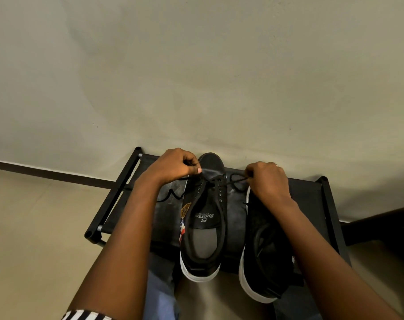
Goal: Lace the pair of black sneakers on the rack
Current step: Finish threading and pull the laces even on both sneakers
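Note:
Two black sneakers with white soles stand side by side on a low black rack (pixel 312 192), toes toward the wall. The left sneaker (pixel 203 227) shows a grey insole with printed lettering and a black lace (pixel 219 181) running through its front eyelets. My left hand (pixel 173 165) pinches one end of that lace above the toe. My right hand (pixel 268 181) pinches the other end, which loops toward the right. The right sneaker (pixel 263 250) lies partly under my right forearm, and its lacing is hidden.
The rack stands against a plain beige wall (pixel 196 77) with a dark skirting strip (pixel 46 173) along the tiled floor. A loose stretch of lace (pixel 171 196) curls on the rack left of the left sneaker. My jeans-clad knees (pixel 159 292) sit below the rack's front edge.

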